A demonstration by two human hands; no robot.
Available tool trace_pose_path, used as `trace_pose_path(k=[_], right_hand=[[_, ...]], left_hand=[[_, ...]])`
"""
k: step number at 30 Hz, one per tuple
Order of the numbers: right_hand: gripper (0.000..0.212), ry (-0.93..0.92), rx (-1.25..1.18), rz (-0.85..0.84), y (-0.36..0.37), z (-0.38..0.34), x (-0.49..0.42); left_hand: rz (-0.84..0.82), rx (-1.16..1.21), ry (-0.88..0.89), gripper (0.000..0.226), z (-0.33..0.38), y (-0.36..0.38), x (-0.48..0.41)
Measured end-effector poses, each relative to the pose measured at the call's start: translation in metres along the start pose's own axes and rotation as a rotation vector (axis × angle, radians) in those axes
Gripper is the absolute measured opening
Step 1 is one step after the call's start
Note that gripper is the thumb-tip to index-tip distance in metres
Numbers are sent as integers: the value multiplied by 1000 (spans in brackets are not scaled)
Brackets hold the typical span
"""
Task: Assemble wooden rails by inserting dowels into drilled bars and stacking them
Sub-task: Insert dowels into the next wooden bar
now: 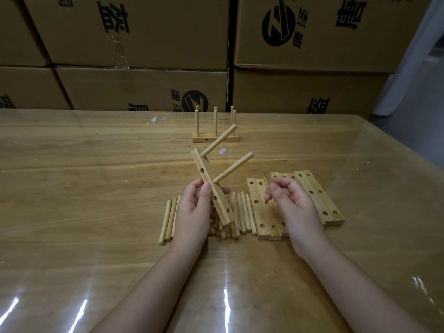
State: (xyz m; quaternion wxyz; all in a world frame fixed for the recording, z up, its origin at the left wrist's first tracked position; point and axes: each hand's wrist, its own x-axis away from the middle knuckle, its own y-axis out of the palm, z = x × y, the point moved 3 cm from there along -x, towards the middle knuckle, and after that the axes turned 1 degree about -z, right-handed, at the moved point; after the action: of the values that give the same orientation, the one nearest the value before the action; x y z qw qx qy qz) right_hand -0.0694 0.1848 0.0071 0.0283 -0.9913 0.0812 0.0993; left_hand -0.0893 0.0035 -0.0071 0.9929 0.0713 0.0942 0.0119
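Wood, pale, stiff and light: the drilled bar [222, 207] is held tilted above the surface [96, 188], gripped low by the fingers of the left hand [192, 212], with two dowels [231, 168] seated. The right hand [293, 203] hovers loosely curled and empty. Loose dowels [242, 210] would likely roll, so they are best pinched mid-length.

Pale yellow-tan bars [264, 207] and dowels [168, 219] lie on a glossy honey-brown tabletop [96, 188] with streaked wood grain. Behind the tabletop, brown cardboard boxes [144, 32] carry black printed characters and round logos.
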Motion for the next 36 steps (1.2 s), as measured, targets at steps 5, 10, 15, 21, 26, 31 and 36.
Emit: trace_pose_path(k=[5,10,15,21,26,31,36], right_hand=[[24,115,-240,-13,-6,2,-4],[16,128,-319,-11,-6,1,-3],[24,188,-407,23,-8,0,-1],[22,160,-434,-41,-4,-3,0],[29,154,-412,-54,-2,-4,0],[34,122,-357,-77,-1,-5,1],[31,107,-337,-92,0,-6,1]], left_hand=[[1,-5,5,20,0,0,1],[-2,2,-3,20,1,0,1],[-27,24,-1,24,5,-1,2],[-30,278,-65,38,8,-4,-3],[-125,444,-130,33,6,-2,-4],[-188,505,-146,32,5,-1,-4],[-182,548,-159,30,6,-1,-5]])
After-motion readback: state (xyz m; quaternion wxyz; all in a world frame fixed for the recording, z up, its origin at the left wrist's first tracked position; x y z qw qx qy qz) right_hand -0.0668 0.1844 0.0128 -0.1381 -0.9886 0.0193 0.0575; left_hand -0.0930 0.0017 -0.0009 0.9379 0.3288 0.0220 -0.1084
